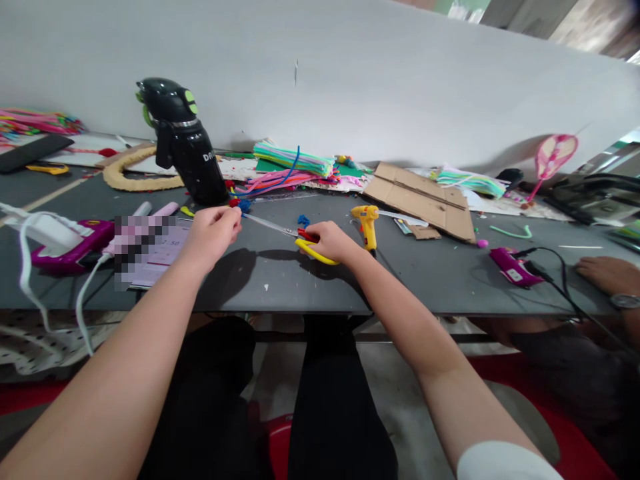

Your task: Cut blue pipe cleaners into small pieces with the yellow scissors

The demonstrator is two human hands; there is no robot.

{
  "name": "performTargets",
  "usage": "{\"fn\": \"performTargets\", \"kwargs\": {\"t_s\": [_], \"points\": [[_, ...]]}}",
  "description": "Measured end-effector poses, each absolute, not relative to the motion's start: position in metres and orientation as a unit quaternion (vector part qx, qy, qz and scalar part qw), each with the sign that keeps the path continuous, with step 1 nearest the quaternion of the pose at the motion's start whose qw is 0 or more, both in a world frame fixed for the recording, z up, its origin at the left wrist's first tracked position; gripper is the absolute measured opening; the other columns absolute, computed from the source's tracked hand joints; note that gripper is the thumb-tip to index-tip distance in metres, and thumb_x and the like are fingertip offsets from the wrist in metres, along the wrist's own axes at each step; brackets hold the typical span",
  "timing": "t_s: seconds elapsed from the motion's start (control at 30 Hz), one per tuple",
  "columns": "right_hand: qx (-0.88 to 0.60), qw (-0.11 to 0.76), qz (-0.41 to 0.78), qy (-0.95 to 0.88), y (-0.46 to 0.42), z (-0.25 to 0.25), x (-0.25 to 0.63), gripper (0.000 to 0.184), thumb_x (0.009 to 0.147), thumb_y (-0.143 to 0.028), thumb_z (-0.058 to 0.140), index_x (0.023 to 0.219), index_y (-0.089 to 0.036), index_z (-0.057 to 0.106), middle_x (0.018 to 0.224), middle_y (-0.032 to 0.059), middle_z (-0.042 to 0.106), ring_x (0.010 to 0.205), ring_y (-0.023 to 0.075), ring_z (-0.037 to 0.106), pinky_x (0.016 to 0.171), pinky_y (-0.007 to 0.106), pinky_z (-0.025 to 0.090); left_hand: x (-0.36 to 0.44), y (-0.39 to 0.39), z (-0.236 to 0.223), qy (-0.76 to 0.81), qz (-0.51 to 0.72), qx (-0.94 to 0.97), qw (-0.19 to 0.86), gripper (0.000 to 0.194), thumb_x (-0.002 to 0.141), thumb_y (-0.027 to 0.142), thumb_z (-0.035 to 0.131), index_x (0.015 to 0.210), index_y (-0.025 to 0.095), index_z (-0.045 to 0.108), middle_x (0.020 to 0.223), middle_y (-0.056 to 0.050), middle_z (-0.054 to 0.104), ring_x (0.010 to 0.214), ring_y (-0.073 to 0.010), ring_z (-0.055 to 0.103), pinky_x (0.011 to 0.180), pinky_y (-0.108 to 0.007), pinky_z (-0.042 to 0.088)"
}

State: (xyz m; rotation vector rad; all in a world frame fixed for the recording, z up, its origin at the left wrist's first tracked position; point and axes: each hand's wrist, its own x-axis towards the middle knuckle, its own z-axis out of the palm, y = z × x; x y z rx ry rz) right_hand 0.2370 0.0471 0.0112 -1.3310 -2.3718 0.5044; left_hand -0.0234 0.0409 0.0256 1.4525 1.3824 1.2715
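My left hand [214, 235] is closed in a pinch over the grey table. A small red and blue fuzzy piece [243, 205] shows at its fingertips; the part between the fingers is hidden. In my right hand [334, 241] is a pair of scissors [315, 252] with yellow and red handles. Their blades point left, the tips close to the fuzzy piece. Whether the blades are parted is hard to see. A small blue fuzzy scrap [303, 220] lies on the table just beyond the scissors.
Behind my left hand stands a black bottle [187, 150]. A yellow glue gun [369, 228] and folded cardboard [420, 200] lie right of the scissors. Pipe cleaner bundles [293, 160] line the wall. Purple power strips [75, 247] sit at both sides. Another person's hand [607, 275] rests far right.
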Motion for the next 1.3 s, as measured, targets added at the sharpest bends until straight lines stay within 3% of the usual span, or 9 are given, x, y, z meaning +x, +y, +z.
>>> {"fn": "performTargets", "kwargs": {"t_s": [0.3,0.63,0.97,1.3], "points": [[-0.476,0.203,0.172,-0.838,0.0501,0.007,0.2374,0.03,0.081,-0.044,0.059,0.072,-0.016,0.064,0.065,-0.0003,0.053,0.062,0.0109,0.037,0.06,0.027,0.023,-0.0192,0.0389,0.03,0.547,0.504,0.558,0.369,0.034,0.078,0.033,0.06,0.052,0.019,0.043,0.051,0.001,0.04,0.045,-0.0091,0.035,0.044,-0.026,0.027],[-0.461,0.22,0.197,-0.837,0.0457,0.0112,0.2397,0.033,0.08,-0.047,0.058,0.071,-0.016,0.062,0.062,-0.0018,0.05,0.061,0.0103,0.039,0.059,0.026,0.024,-0.0254,0.0393,0.0287,0.506,0.513,0.57,0.394,0.03,0.083,0.021,0.058,0.056,0.015,0.048,0.049,0.003,0.041,0.044,-0.0069,0.037,0.047,-0.027,0.027],[-0.459,0.205,0.192,-0.843,0.0441,0.0139,0.2394,0.032,0.08,-0.046,0.058,0.071,-0.016,0.062,0.063,-0.0014,0.05,0.061,0.0102,0.037,0.06,0.026,0.024,-0.0239,0.0395,0.03,0.514,0.514,0.562,0.394,0.026,0.082,0.022,0.058,0.059,0.015,0.051,0.047,0.004,0.042,0.044,-0.0071,0.037,0.047,-0.027,0.027],[-0.469,0.188,0.197,-0.84,0.0456,0.0131,0.2386,0.03,0.081,-0.044,0.061,0.076,-0.015,0.067,0.067,0.0007,0.057,0.064,0.0113,0.041,0.061,0.027,0.024,-0.0247,0.0417,0.028,0.51,0.509,0.569,0.397,0.028,0.082,0.026,0.06,0.058,0.015,0.052,0.048,0.003,0.042,0.044,-0.0075,0.038,0.048,-0.027,0.027]]}}
